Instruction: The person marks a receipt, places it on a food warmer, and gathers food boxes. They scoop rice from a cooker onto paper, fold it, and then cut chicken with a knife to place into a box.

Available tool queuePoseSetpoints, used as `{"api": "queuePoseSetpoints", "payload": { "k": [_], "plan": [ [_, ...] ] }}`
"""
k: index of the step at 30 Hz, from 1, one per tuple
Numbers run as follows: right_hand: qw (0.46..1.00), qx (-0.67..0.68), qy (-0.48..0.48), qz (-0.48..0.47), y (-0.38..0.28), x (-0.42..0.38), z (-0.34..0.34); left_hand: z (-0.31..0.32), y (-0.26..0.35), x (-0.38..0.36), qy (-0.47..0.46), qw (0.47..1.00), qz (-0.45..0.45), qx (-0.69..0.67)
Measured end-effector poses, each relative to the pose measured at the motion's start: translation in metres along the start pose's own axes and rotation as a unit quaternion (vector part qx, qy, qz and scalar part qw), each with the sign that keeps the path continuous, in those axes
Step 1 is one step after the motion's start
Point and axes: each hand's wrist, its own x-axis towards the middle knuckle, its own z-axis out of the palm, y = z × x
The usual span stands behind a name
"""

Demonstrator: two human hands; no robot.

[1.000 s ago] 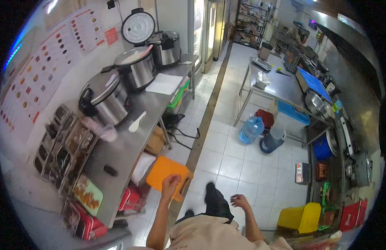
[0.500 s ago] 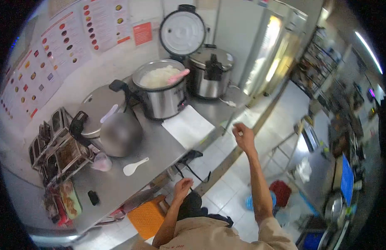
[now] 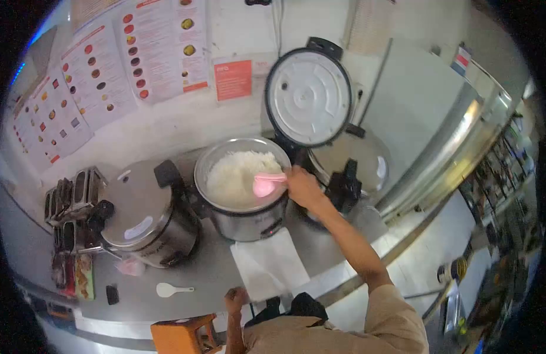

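Left hand (image 3: 236, 300) is curled closed near the tabletop (image 3: 211, 277) edge, right hand (image 3: 305, 187) has the pink scoop (image 3: 264, 185) by its handle at the rice (image 3: 234, 172) in the open cooker (image 3: 240, 225), so looks like scoop-handling, and next move probably wants a steady wrist.

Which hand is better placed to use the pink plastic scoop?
The right hand, probably: it is at the handle of the pink plastic scoop, at the open steel rice cooker. The left hand is lower, near the flat white sheet.
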Motion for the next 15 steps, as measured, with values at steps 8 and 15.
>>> {"api": "queuePoseSetpoints", "payload": {
  "k": [8,15],
  "plan": [
    [0.942,0.144,0.301,-0.03,0.138,0.043,-0.141,0.04,-0.008,-0.062,0.306,0.951,-0.026,-0.036],
    [0.923,0.242,0.295,-0.046,0.195,0.143,-0.152,0.126,-0.025,-0.094,0.384,0.907,-0.028,-0.17]
  ]
}}
